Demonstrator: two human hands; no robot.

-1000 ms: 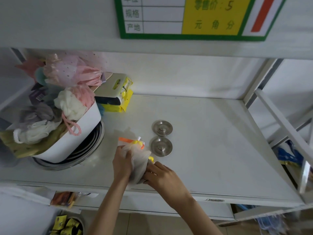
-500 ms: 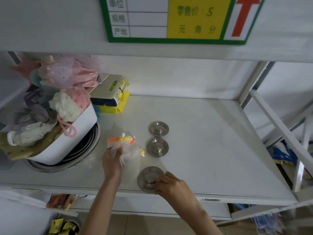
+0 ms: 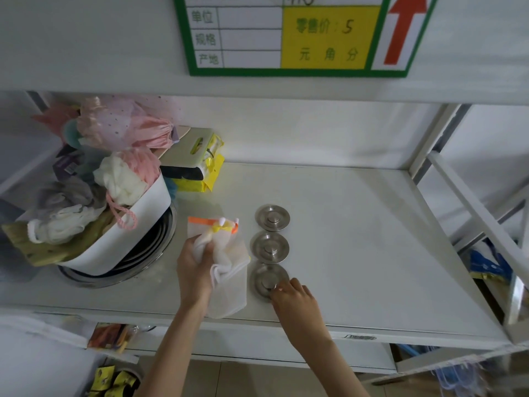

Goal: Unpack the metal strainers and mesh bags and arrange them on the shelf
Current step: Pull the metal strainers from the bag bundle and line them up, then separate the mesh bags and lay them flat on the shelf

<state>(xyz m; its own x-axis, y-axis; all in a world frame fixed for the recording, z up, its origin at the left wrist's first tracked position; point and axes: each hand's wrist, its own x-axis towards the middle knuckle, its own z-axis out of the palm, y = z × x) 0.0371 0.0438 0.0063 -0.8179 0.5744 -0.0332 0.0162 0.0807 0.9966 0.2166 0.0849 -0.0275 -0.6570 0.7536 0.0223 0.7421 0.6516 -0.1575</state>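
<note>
I see my left hand [image 3: 197,270] closed around a bunch of white mesh bags [image 3: 226,270], gripping them at their gathered middle so the orange-trimmed tops fan out above my fist and the loose ends hang down onto the white shelf [image 3: 357,239]. The bags sit just left of a column of three metal strainers, which I take as my landmark. The far strainer [image 3: 272,218] and the middle strainer [image 3: 269,247] lie flat on the shelf, nearly touching each other. The near strainer [image 3: 267,277] lies directly in front of the middle one, close to the shelf's front edge. My right hand [image 3: 297,305] rests its fingertips on the near strainer's front-right rim, fingers curled down onto it; I cannot tell whether they pinch the rim or only touch it.

Left of the strainers, beyond the bags, a white tub [image 3: 137,224] stuffed with pastel bath puffs [image 3: 123,179] sits tilted in a stack of metal basins [image 3: 137,265]. Behind and left of the strainers lie yellow packets [image 3: 200,167] at the back of the shelf. Above the strainers, on the front of the next shelf up, hangs a green-bordered price tag [image 3: 286,35] showing a handwritten 5.
</note>
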